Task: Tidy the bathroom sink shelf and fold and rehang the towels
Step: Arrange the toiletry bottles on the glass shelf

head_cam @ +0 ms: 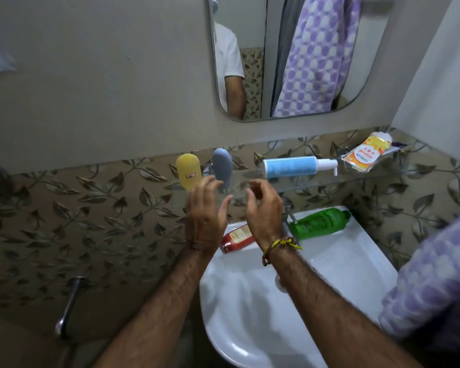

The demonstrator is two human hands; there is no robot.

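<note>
Nearest, a purple-and-white towel [433,282] hangs loose at the right, beside the sink [356,261]; not yet folded. Both hands are raised over the sink's back rim, empty, fingers loosely curled: left hand [205,208] just below the shelf, right hand [263,208] beside it, grasping nothing. On the sink's back rim a red bottle [237,237] lies on its side toward the left corner and a green bottle [319,223] lies on its side toward the right corner; both look out of place. Beyond, on the glass shelf [250,179]: a yellow bottle [188,172] and a grey bottle [222,166] stand upright at the left end, a blue pump bottle [298,166] lies flat mid-shelf, an orange packet [367,155] rests at the right end. The mirror [252,75] above reflects another patterned towel. Judgement: early stage; left end sorted, pump bottle, both sink bottles and towels remain.
</note>
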